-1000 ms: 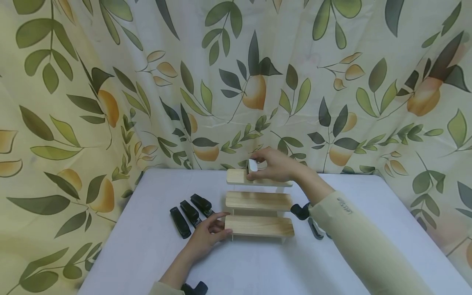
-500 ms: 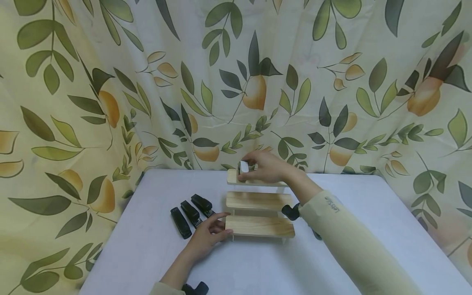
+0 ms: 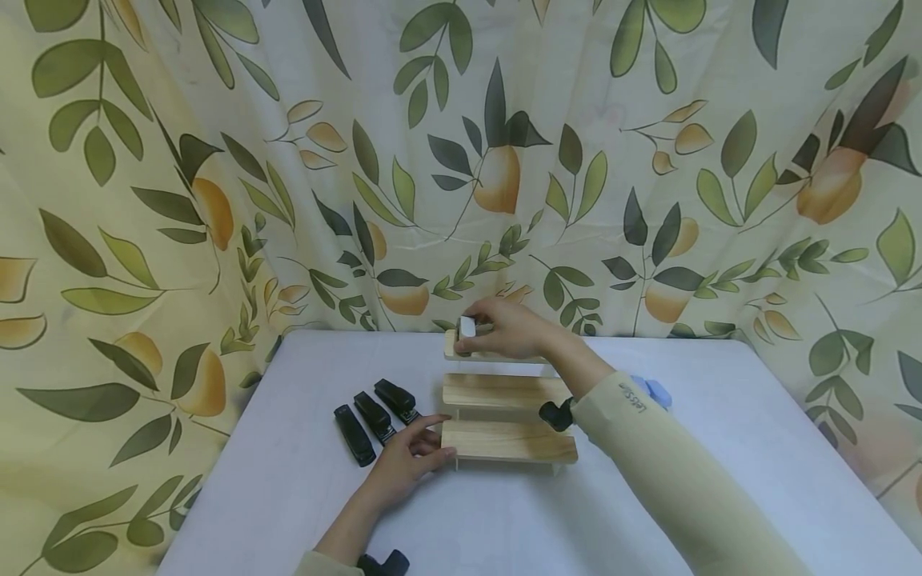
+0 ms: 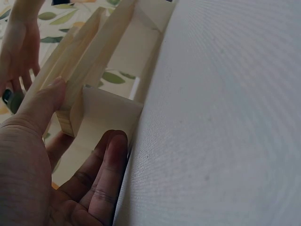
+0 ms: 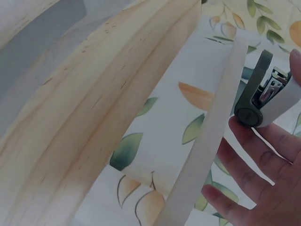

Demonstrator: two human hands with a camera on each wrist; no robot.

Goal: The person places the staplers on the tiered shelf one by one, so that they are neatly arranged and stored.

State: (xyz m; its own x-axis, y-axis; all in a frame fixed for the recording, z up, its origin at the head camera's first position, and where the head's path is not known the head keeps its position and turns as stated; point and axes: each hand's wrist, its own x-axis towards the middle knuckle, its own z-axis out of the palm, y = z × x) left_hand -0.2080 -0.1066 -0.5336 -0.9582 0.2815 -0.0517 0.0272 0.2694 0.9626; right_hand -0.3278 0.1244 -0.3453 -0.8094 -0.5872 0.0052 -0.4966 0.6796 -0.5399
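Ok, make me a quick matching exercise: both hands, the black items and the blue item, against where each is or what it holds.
1. Left hand
2. Right hand
3. Black items
4. Blue item

A. On the table, left of the wooden shelf
B. Partly hidden by the right sleeve
C. Holding the nearest tier by its left end
D. Holding a stapler at the farthest tier

Pairs: 1-C, 2-D, 3-A, 4-B

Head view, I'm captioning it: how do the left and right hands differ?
The left hand grips the end of the lowest wooden tier; the right hand holds a stapler at the top tier. The left hand is nearer the camera, the right hand farther. Both have pale sleeves and black wrist cameras.
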